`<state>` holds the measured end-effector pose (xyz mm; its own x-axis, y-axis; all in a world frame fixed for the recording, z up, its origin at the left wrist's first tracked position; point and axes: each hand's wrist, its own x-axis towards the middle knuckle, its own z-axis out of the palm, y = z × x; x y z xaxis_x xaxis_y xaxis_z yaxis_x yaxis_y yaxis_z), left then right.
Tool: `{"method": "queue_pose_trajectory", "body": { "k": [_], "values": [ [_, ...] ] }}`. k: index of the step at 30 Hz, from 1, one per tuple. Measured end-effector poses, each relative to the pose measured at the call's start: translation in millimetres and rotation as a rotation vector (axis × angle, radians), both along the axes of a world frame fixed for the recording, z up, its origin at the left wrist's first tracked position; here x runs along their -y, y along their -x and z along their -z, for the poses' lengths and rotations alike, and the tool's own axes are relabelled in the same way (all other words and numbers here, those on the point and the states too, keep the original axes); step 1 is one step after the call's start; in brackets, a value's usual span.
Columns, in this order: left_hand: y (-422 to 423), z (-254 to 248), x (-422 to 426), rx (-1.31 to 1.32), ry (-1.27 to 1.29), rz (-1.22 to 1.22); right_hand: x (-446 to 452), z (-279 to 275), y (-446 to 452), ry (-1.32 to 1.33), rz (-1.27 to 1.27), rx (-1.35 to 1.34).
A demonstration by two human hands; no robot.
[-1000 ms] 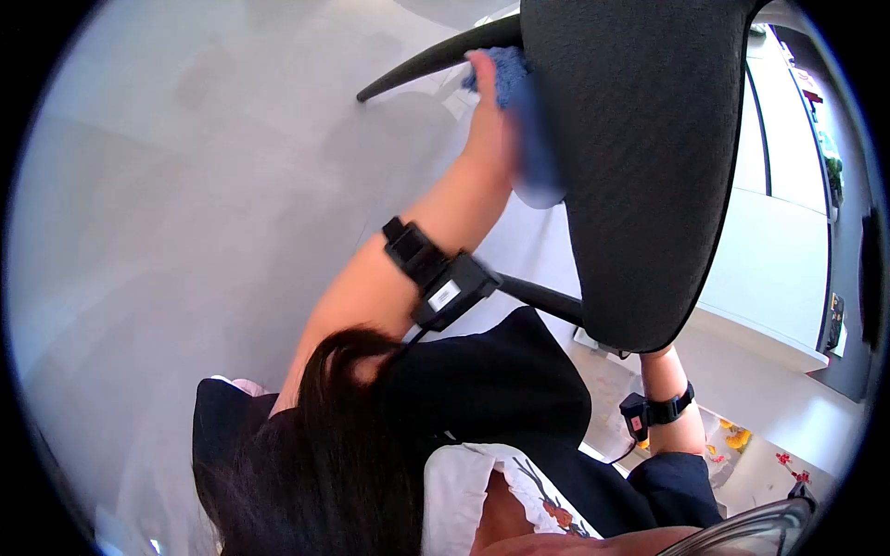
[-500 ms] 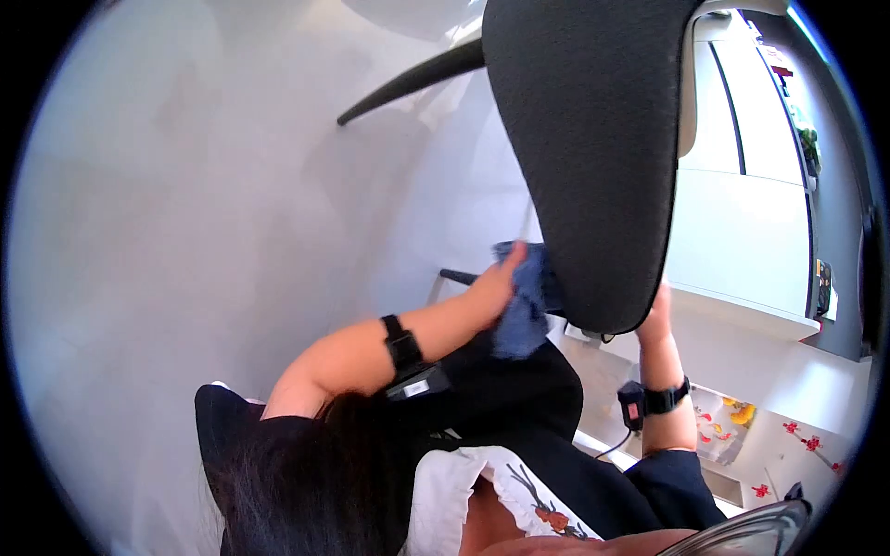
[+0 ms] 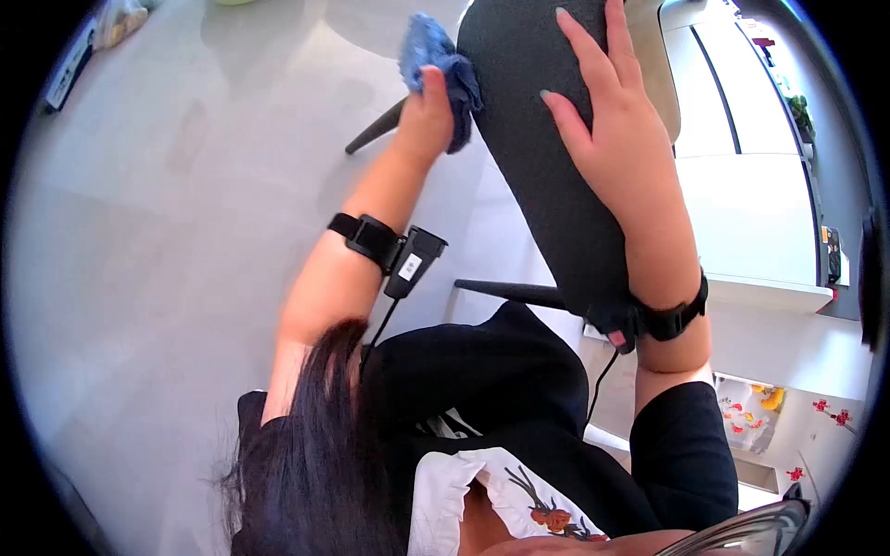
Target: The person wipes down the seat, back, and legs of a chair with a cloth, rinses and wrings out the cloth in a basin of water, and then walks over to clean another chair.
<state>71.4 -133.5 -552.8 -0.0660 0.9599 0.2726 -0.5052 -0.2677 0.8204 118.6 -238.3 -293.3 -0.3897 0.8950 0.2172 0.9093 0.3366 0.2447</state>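
A crumpled blue cloth (image 3: 428, 46) is in my left hand (image 3: 428, 122), with the thumb up over it and the other fingers mostly hidden. The cloth lies against the left edge of a chair (image 3: 547, 185) covered in dark grey fabric. On top of that fabric rests my right hand (image 3: 612, 130), palm down with its fingers spread, holding nothing. Two dark chair legs stick out to the left, one near the cloth and one lower down.
White cabinets (image 3: 742, 213) stand at the right, with items along their top. Pale floor (image 3: 185, 241) spreads on the left. Black straps with small boxes and cables are on both forearms. A bag (image 3: 119, 20) sits at the far upper left.
My left hand has moved the cloth up along the chair's left edge. My right hand has come from the chair's lower right side to lie flat on its fabric.
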Motion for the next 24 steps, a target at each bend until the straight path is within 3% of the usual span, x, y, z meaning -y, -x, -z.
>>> {"method": "queue_pose_trajectory", "body": {
  "k": [1, 3, 6, 9, 10, 14, 17, 19, 21, 24],
  "values": [
    [-9.7, -16.4, 6.0, 0.161, -0.117, -0.121, 3.0, 1.2, 3.9, 0.01, -0.022, -0.099],
    [-17.6, -20.8, 10.5, 0.057, -0.296, -0.526, 8.7, -6.9, 14.2, 0.039, 0.035, -0.086],
    [2.2, 16.8, 9.2, -0.535, -0.34, -0.59, 5.9, -8.8, 4.7, 0.015, -0.005, 0.009],
    [19.9, 46.9, 7.7, -0.72, -0.265, -0.621, 1.3, -1.5, -9.3, -0.052, -0.141, 0.086],
    [15.6, 67.9, 4.8, -0.75, -0.254, -0.7, 8.4, -5.0, -8.5, -0.037, -0.154, 0.106],
    [40.0, 74.6, 8.9, -0.821, 0.017, -0.218, 12.3, -4.9, -5.6, -0.05, -0.154, 0.169],
    [27.5, 37.9, 19.5, -0.862, -0.159, -0.421, 10.8, -2.4, -11.9, -0.076, -0.151, 0.039],
    [2.2, 0.8, 36.0, -1.108, -0.233, -0.531, 8.3, -3.5, -19.2, -0.088, -0.171, -0.006],
    [-9.8, -23.1, 46.0, -0.667, -0.227, -0.559, 9.8, -3.9, -23.0, -0.105, -0.207, 0.04],
    [-5.9, 19.4, 31.2, -0.819, -0.277, -0.702, 13.3, -7.9, -19.9, -0.061, -0.175, 0.035]
  ]
}}
